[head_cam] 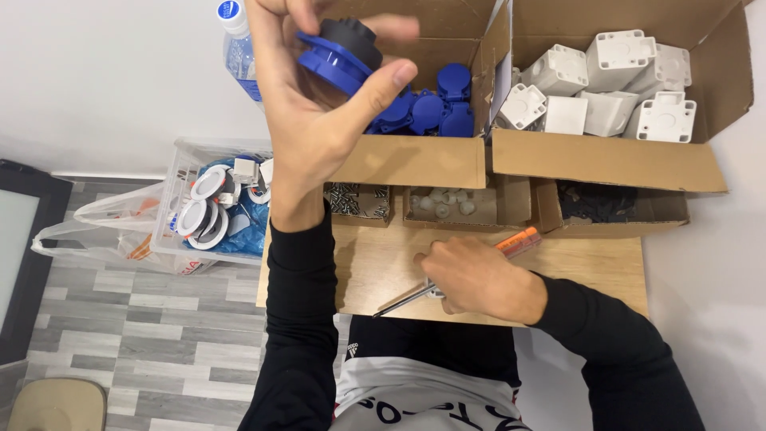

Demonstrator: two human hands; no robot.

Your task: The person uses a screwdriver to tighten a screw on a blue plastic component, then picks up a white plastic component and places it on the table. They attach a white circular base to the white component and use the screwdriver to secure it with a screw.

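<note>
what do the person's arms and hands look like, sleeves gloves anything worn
Both arms wear long, plain black sleeves that reach the wrists. The left hand and right hand are bare: no gloves, and no rings, watch or bracelets show. The sleeve fabric looks smooth and close-fitting, without visible markings.

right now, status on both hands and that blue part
Left hand raised, gripping blue socket part. Right hand on table, holding screwdriver. Nothing blocking; boxes sit behind.
</note>
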